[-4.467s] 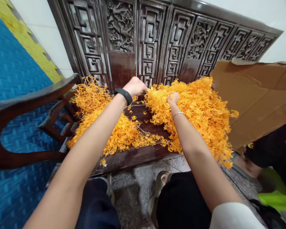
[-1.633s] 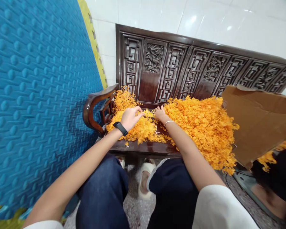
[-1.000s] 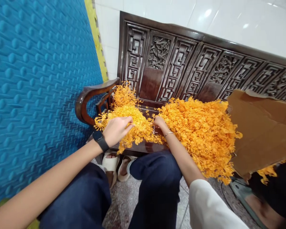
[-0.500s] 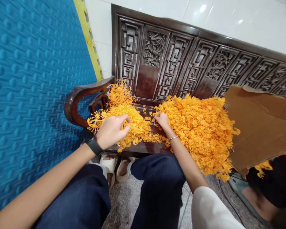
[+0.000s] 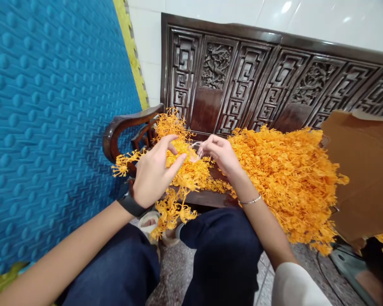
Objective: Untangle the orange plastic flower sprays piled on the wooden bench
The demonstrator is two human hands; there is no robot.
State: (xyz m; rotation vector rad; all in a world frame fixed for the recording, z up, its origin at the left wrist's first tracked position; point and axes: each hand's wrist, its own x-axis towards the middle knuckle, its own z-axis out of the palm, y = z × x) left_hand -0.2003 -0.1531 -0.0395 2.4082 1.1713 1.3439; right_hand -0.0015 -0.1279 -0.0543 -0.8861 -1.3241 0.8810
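My left hand [image 5: 153, 174] is raised over the small orange pile, thumb and forefinger apart. Its lower fingers are hidden, curled around a bunch of orange plastic sprigs [image 5: 174, 208] whose branching ends stick out on both sides of the hand. My right hand [image 5: 221, 157] pinches a thin, whitish, see-through loop [image 5: 196, 146], held close to the left fingertips. Below and behind the hands lies the small pile of orange sprigs [image 5: 202, 176] on a dark wooden bench [image 5: 207, 197]. To the right of my right hand spreads a larger heap of orange sprigs [image 5: 284, 178].
The bench has a carved backrest [image 5: 210, 106] and a curved armrest [image 5: 110, 142] on the left. A blue textured mat [image 5: 51, 106] stands at the left. A cardboard sheet [image 5: 360, 178] borders the big heap. Part of another person's leg shows at lower right.
My right hand has lifted from the bench and moved left, bringing the whitish loop beside my left hand. The left hand has risen slightly with orange sprigs hanging from it. The view has shifted left.
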